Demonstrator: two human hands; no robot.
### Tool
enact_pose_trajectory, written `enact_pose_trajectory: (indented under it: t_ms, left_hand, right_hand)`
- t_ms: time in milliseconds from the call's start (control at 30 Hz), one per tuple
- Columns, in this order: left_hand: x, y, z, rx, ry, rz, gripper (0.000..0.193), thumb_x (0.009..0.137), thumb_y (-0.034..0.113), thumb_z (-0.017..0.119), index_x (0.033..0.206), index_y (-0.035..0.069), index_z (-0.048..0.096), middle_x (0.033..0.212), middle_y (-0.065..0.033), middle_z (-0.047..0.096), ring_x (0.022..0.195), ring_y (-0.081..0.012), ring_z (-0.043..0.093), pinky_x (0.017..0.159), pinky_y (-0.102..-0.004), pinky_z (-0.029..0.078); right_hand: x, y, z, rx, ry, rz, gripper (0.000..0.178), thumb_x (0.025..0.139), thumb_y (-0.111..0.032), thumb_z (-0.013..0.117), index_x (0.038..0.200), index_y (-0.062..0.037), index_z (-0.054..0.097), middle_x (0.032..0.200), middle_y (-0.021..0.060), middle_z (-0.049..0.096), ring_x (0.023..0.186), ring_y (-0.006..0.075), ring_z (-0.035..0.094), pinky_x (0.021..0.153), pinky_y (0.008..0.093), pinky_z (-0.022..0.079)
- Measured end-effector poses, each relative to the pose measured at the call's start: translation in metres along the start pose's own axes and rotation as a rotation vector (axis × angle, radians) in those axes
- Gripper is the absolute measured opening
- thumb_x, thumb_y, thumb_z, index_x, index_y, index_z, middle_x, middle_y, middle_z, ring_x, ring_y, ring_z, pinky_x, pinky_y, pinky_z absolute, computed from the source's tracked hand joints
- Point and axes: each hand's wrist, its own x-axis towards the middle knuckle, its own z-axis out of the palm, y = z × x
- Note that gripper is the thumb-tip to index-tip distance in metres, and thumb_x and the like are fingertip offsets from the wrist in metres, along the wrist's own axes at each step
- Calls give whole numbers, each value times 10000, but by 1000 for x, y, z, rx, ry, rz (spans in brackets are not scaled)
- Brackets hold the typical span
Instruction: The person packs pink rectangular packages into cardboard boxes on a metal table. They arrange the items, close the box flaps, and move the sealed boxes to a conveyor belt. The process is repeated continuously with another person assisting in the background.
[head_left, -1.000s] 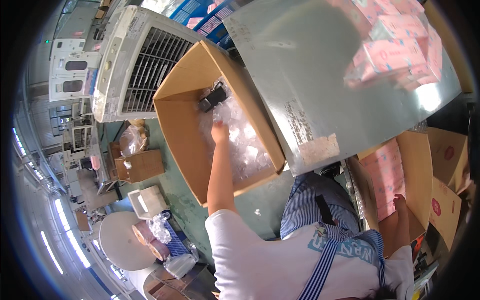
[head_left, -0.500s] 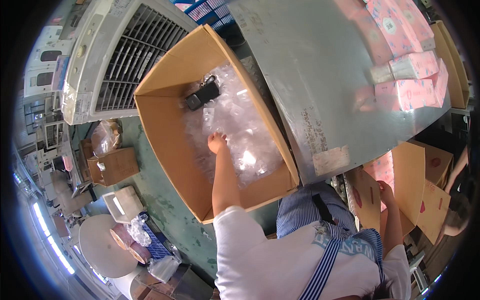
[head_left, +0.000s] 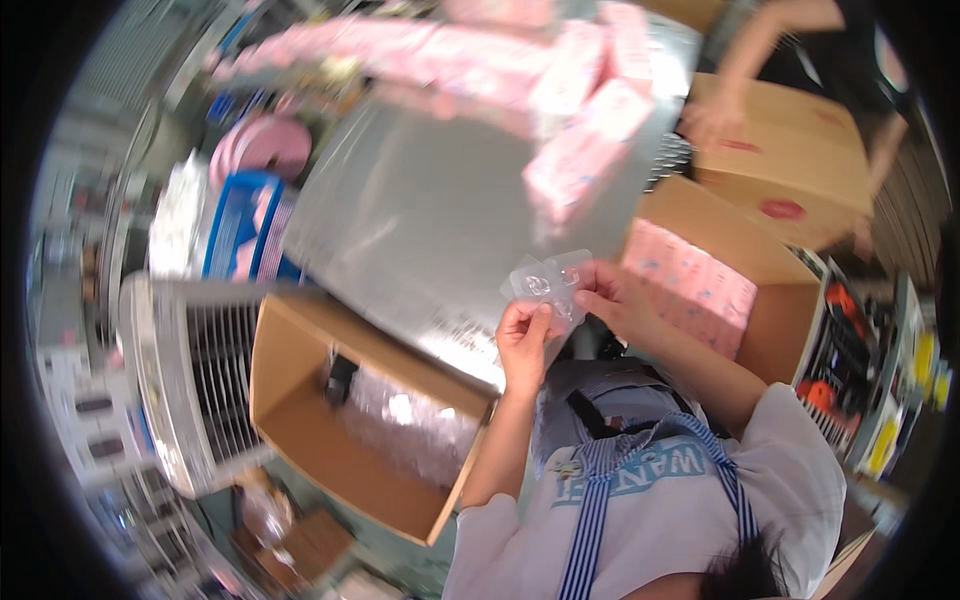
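In front of my chest, above the near edge of the metal table [head_left: 400,200], several clear plastic hooks [head_left: 540,285] on thin square sheets fan out between my hands. My left hand [head_left: 522,345] pinches them from the left with thumb and fingers. From the right, my right hand [head_left: 615,300] grips the same pieces, its thumb and fingertips closed at their edge. An open cardboard box [head_left: 330,465] at the lower left holds a heap of clear plastic pieces [head_left: 420,430] and a black device [head_left: 340,378]. Blur hides how many pieces I hold.
Pink soft packs [head_left: 590,150] lie across the table. To my right stands an open carton [head_left: 785,330] with pink packs [head_left: 690,280] inside. Beyond it, a co-worker's hand [head_left: 715,120] rests on a closed carton [head_left: 800,160]. An air cooler [head_left: 220,370] and blue basket [head_left: 232,235] are left.
My view has turned right. My left hand has come out of the box of clear pieces with hooks in it; my right hand has left the carton and joined it.
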Motion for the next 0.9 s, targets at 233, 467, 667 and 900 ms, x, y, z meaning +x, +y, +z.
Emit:
enact_pose_trajectory:
  t_ms: [233, 467, 667, 900]
  left_hand:
    - [-3, -63, 156, 93, -130, -268, 194, 958, 211, 525, 823, 73, 545, 849, -76, 654, 618, -130, 606, 567, -243, 510]
    - [10, -70, 162, 213, 156, -17, 139, 906, 120, 541, 900, 6, 621, 796, -69, 642, 659, -157, 619, 617, -260, 522]
    - [-17, 5, -33, 260, 884, 373, 124, 870, 164, 610, 824, 63, 555, 746, -26, 574, 632, -143, 536, 554, -248, 444]
    - [-80, 27, -136, 525, 1091, 217, 238, 869, 261, 669, 883, 62, 542, 733, 2, 514, 684, -132, 498, 617, -252, 445]
  right_hand:
    - [-84, 62, -177, -187, 529, 54, 218, 964, -248, 550, 884, -51, 594, 724, -45, 525, 589, 42, 435, 535, 220, 385]
    - [-129, 122, -293, -1336, 440, 598, 318, 903, -292, 525, 1050, -20, 600, 1039, 152, 623, 947, 286, 616, 710, 382, 515]
    - [-35, 39, -266, -1157, 382, -312, 423, 811, -113, 587, 1231, -91, 540, 1308, 123, 492, 1174, 289, 485, 1030, 442, 358]
    - [146, -13, -168, -1483, -8, -685, 397, 872, -193, 480, 1261, -210, 559, 1178, 48, 590, 1175, 191, 506, 1080, 611, 214]
